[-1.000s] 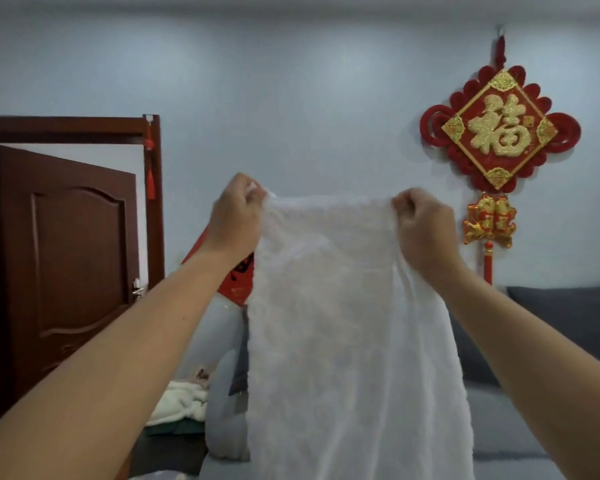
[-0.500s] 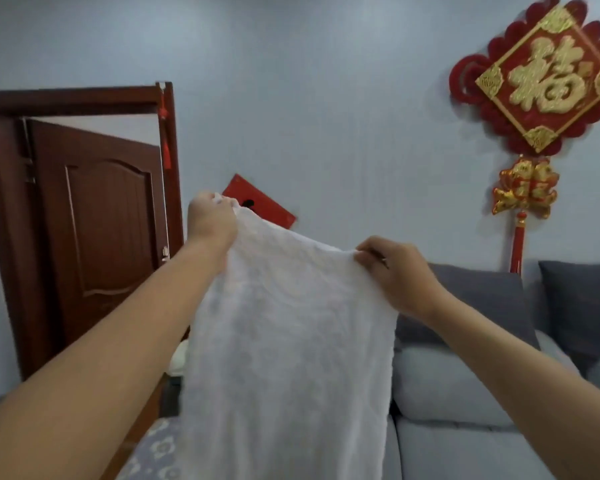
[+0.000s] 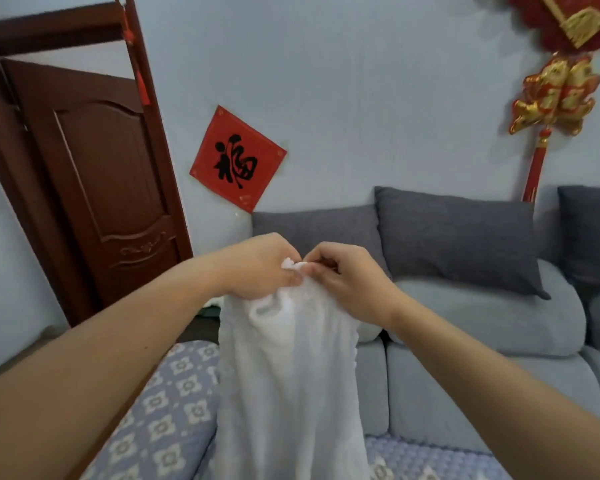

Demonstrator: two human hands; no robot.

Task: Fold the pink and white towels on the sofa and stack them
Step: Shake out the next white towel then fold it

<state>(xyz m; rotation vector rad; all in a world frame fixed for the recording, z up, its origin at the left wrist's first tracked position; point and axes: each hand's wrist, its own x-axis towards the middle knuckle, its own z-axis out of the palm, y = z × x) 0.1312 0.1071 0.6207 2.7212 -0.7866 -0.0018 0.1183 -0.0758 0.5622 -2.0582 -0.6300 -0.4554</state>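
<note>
Above the sofa [image 3: 465, 358], left hand [image 3: 260, 268] and right hand [image 3: 350, 282] pinch the white towel [image 3: 288, 382], apparently doubled, at its top corners.

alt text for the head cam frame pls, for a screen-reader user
Two bare hands, left hand and right hand, pinch the top corners of a white towel together so it hangs doubled over a grey sofa. Behind are a brown door and a red paper square on the wall.

Grey sofa [image 3: 465, 358], blue wall [image 3: 361, 81], brown door [image 3: 101, 174]
</note>
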